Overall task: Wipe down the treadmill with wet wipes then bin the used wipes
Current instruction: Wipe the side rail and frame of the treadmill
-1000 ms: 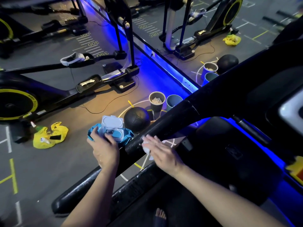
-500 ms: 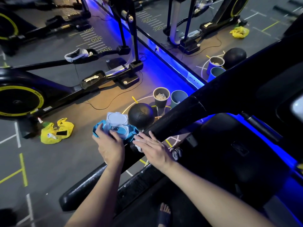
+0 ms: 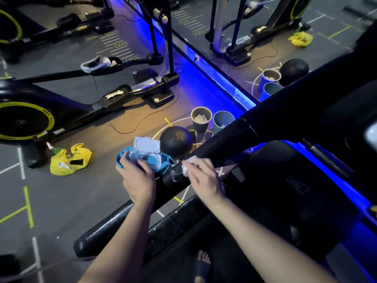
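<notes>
The treadmill's black handrail (image 3: 224,144) runs diagonally from lower left to upper right, its surface wet near my hands. My right hand (image 3: 204,178) presses a crumpled white wet wipe (image 3: 186,166) onto the rail with fingers laid over it. Just left of the rail, my left hand (image 3: 138,178) grips a blue wet wipe pack (image 3: 151,158) whose white lid stands flipped open. A grey bin (image 3: 201,119) holding white used wipes stands on the floor beyond, with a blue bin (image 3: 222,121) beside it.
A black medicine ball (image 3: 175,141) lies by the bins. A yellow bag (image 3: 70,160) with a phone and earbuds sits on the floor left. An exercise bike (image 3: 61,103) stands behind it. A mirror wall with a blue light strip (image 3: 220,82) runs diagonally. My sandalled foot (image 3: 202,264) rests below.
My right hand slid the wipe down along the rail toward the pack, then a little back up. My left hand kept holding the open pack. The camera shifted slightly.
</notes>
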The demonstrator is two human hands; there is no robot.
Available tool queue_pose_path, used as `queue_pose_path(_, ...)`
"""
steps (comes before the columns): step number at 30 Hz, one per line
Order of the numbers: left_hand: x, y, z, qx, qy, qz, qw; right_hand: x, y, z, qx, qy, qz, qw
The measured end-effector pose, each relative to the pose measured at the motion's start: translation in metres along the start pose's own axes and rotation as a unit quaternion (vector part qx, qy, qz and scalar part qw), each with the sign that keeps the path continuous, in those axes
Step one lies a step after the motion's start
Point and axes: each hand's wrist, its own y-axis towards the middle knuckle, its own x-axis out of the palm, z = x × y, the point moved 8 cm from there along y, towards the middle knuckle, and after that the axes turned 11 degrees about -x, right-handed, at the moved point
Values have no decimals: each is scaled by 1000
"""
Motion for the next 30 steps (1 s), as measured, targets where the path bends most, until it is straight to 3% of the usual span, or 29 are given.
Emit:
queue_pose_path(7, -1, 0, 0, -3, -8, 2, 1000, 12, -13, -23, 56, 122, -16, 991)
queue_pose_path(12, -1, 0, -1, -8, -21, 1, 1000, -33, -3, 26, 191, 23, 92, 977)
queue_pose_path(15, -2, -1, 1, -7, -22, -2, 1000, -4, 14, 8, 82, 34, 9, 996)
queue_pose_path(19, -3, -3, 4, -1, -23, -3, 1000, 38, 0, -41, -38, 133, -102, 985)
queue_pose_path(23, -3, -3, 3, -9, -27, -2, 1000, 13, -13, -36, -56, 118, -70, 989)
queue_pose_path(26, -2, -2, 3, -6, -25, -2, 1000, -37, -11, 11, 75, 31, 44, 996)
queue_pose_path(28, -1, -1, 2, -8, -22, -1, 1000, -75, -10, 58, 202, -32, 132, 970)
queue_pose_path(30, -2, -2, 3, -8, -21, -3, 1000, -97, -8, 106, 299, -13, 183, 937)
